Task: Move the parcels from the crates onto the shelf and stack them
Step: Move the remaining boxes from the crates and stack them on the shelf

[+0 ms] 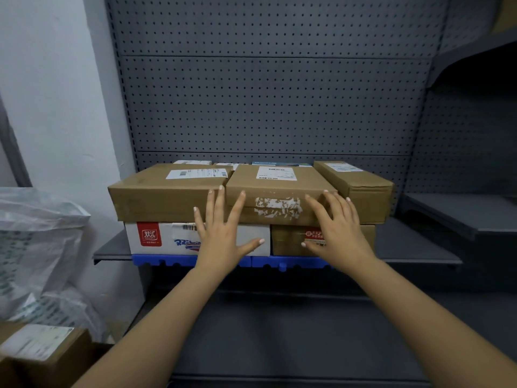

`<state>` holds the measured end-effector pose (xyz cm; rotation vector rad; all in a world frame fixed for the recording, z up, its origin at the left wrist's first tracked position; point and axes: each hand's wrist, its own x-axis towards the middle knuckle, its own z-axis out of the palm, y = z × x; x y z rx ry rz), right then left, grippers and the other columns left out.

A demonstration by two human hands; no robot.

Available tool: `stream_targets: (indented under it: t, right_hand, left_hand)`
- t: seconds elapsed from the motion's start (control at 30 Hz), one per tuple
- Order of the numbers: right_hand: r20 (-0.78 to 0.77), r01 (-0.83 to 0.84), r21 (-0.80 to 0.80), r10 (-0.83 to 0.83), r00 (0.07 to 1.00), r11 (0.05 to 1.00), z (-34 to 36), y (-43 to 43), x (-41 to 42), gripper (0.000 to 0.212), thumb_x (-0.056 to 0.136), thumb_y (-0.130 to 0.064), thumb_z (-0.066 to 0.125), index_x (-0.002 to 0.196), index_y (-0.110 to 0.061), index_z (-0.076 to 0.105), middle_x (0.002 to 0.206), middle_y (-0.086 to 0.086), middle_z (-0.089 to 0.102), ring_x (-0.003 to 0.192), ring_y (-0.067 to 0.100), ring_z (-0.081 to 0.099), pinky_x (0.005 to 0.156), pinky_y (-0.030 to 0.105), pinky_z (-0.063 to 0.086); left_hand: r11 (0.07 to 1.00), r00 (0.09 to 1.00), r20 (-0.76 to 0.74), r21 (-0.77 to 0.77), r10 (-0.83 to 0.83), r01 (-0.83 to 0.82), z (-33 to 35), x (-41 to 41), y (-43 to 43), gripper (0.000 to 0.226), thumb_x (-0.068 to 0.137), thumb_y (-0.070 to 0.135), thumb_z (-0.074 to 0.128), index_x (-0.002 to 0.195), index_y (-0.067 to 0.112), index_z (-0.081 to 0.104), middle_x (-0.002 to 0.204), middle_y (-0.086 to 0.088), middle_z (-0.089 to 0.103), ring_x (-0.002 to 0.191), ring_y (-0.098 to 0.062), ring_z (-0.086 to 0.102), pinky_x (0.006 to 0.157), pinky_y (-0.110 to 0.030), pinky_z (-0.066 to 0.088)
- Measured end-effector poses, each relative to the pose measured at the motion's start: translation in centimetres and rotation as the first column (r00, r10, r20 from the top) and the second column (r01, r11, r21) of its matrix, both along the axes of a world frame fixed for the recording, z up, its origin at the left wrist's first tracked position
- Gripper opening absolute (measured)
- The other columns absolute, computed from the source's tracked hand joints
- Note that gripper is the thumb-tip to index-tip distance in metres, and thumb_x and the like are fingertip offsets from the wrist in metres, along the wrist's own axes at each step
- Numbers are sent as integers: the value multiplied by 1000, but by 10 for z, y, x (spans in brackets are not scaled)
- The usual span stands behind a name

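Parcel [279,191] | on shelf [414,247] stack | both hands' fingers [215,203] spread, against front

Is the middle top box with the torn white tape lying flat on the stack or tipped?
Flat. The taped box rests level on the boxes below, its shipping label facing up; both hands are spread open against its front.

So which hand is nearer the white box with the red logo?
Left. The left hand lies across the front of the white box, fingers spread. The right hand is off to its right, over the brown boxes.
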<state>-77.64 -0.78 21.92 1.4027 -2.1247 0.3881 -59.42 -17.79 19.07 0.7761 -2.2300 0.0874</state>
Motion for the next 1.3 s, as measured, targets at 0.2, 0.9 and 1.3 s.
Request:
stream_targets:
  t: [0.2,0.9,1.3]
  right_hand:
    - [17,20,36,-20,1000,999,-14,22,0,93,84,-53,64,153,-32,6,159,14,6,147,30,-1,115,38,-12]
    - [81,226,-53,-222,972,973,28,35,-94,85,87,-50,60,152,-33,8,160,13,-13,146,33,-12,116,55,-5]
    - [150,112,-75,-100,984,991,31,20,-90,59,93,-31,58,145,-28,31,147,9,29,139,29,13,112,51,27]
  left_hand:
    - [998,993,98,-10,-64,65,-14,-17,27,96,76,76,44,151,40,-3,158,-5,-20,143,-22,-27,113,-57,-9]
    - [981,974,227,-181,-26,68,-10,-118,44,85,86,70,37,151,38,-7,157,-8,-26,142,-32,-27,110,-64,-7]
    - [979,977,215,-202,5,39,-18,-125,37,88,84,68,43,151,39,-8,158,-8,-22,143,-32,-25,111,-64,-4]
